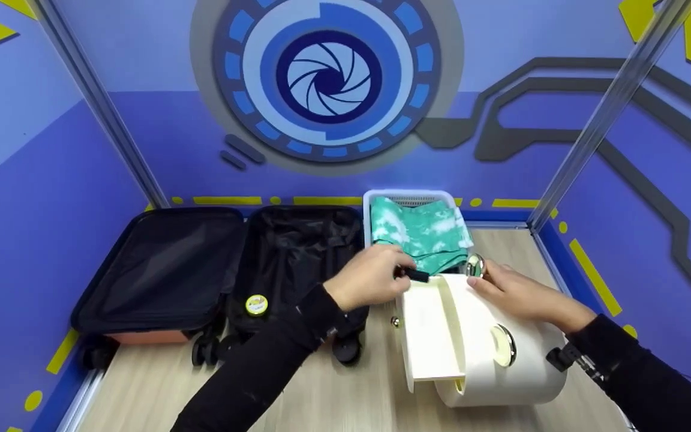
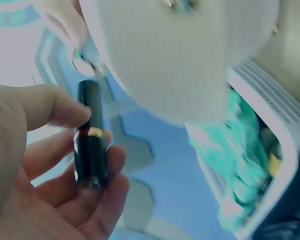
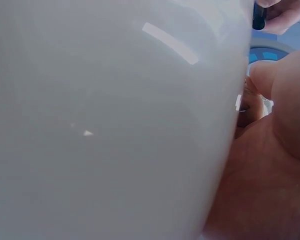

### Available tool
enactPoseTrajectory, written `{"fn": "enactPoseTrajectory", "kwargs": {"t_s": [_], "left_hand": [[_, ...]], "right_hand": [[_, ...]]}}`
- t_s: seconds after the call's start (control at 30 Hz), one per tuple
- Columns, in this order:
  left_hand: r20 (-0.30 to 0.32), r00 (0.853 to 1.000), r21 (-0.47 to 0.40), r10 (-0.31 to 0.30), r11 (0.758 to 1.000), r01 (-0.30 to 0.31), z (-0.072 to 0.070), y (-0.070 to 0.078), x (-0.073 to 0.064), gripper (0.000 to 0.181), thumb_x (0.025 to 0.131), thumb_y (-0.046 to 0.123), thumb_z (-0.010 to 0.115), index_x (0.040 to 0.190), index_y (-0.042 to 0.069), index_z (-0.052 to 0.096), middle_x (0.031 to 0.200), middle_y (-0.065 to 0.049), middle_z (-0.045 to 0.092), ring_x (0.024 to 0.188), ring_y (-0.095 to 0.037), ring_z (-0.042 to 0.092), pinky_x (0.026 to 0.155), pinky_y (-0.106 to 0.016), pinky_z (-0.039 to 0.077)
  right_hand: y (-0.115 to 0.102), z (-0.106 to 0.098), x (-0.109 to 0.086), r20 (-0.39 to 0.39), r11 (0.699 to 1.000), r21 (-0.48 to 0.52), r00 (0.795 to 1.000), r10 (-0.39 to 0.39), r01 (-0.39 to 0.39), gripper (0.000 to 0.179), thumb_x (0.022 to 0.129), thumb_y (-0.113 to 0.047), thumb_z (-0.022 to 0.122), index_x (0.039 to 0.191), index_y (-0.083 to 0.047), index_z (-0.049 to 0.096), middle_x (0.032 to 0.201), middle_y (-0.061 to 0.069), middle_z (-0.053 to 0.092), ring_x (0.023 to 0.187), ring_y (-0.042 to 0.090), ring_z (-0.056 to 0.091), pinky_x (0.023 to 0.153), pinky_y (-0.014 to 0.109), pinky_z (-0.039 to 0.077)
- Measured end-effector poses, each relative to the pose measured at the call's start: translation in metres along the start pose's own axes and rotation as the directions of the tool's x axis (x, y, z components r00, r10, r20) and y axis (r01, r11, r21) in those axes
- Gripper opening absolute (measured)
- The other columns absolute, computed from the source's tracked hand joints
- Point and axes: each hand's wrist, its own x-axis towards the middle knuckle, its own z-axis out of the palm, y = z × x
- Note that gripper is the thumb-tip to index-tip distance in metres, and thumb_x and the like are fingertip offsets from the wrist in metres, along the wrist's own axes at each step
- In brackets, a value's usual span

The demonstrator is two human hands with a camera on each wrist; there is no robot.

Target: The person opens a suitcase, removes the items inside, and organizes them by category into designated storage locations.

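Note:
My left hand (image 1: 375,273) holds a black lipstick tube (image 2: 90,135) with a gold band, pinched between thumb and fingers. It hovers at the far edge of a cream rounded case (image 1: 519,384), whose flat pale panel (image 1: 432,336) faces up. At the case's far right corner, my right hand (image 1: 516,292) grips a shiny round metal piece (image 1: 475,266) between thumb and fingers. Whether that piece is fixed to the case cannot be told. A second round metal-rimmed fitting (image 1: 504,345) sits on the case's curved side, and a small gold knob (image 1: 396,322) on its left.
Behind the case stands a white basket (image 1: 367,219) holding green-and-white tie-dye cloth (image 1: 420,228). An open black-lined suitcase (image 1: 165,270) lies at the left, with a round yellow-rimmed tin (image 1: 256,305) in its right half. Blue panelled walls (image 1: 159,144) enclose the wooden tabletop (image 1: 333,396).

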Motion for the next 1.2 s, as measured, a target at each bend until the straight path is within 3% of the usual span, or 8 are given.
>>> {"fn": "enactPoseTrajectory", "kwargs": {"t_s": [0.2,0.43,0.53,0.77,1.2], "left_hand": [[0.112,0.983,0.074,0.148,0.985,-0.157,0.011,0.025,0.004,0.024,0.096,0.017,0.075,0.116,0.023,0.086,0.104,0.007,0.079,0.093,-0.011,0.068,0.087,-0.03,0.056],[0.242,0.937,0.142,0.252,0.946,-0.291,0.033,0.039,0.006,0.021,0.094,0.011,0.074,0.105,0.025,0.086,0.091,0.011,0.075,0.085,-0.007,0.062,0.08,-0.024,0.052],[0.265,0.926,0.18,0.268,0.93,-0.32,0.04,0.046,0.008,0.016,0.093,0.011,0.075,0.097,0.024,0.083,0.081,0.012,0.068,0.079,-0.007,0.059,0.074,-0.023,0.049],[0.293,0.936,0.211,0.196,0.941,-0.264,0.053,0.05,0.014,0.012,0.09,0.011,0.08,0.086,0.022,0.08,0.075,0.012,0.068,0.069,-0.005,0.055,0.064,-0.02,0.043],[0.33,0.942,0.289,0.066,0.943,-0.167,0.061,0.058,0.018,0.016,0.084,0.005,0.083,0.084,0.021,0.078,0.081,0.009,0.071,0.069,-0.009,0.057,0.059,-0.023,0.043]], "right_hand": [[0.001,0.0,-0.001,-0.002,1.0,0.0,1.0,0.016,-0.016,0.036,0.117,-0.048,0.051,0.132,-0.015,0.055,0.126,0.015,0.064,0.113,0.026,0.063,0.088,0.038,0.053],[0.0,0.002,0.0,0.026,0.998,0.056,0.999,0.025,-0.026,0.039,0.116,-0.048,0.052,0.136,-0.015,0.055,0.12,0.012,0.064,0.103,0.02,0.063,0.08,0.031,0.055],[-0.001,0.001,0.0,0.025,0.998,0.062,0.999,0.025,-0.027,0.037,0.116,-0.048,0.052,0.132,-0.014,0.055,0.116,0.011,0.063,0.099,0.02,0.063,0.078,0.03,0.056],[0.0,0.002,0.0,0.006,0.999,0.042,1.0,0.013,-0.014,0.033,0.117,-0.046,0.052,0.125,-0.014,0.054,0.114,0.01,0.062,0.102,0.02,0.061,0.08,0.029,0.053],[0.0,0.001,-0.001,0.007,0.999,0.041,1.0,0.008,-0.008,0.054,0.117,-0.049,0.05,0.155,-0.011,0.049,0.135,0.017,0.063,0.112,0.022,0.063,0.084,0.031,0.056]]}}
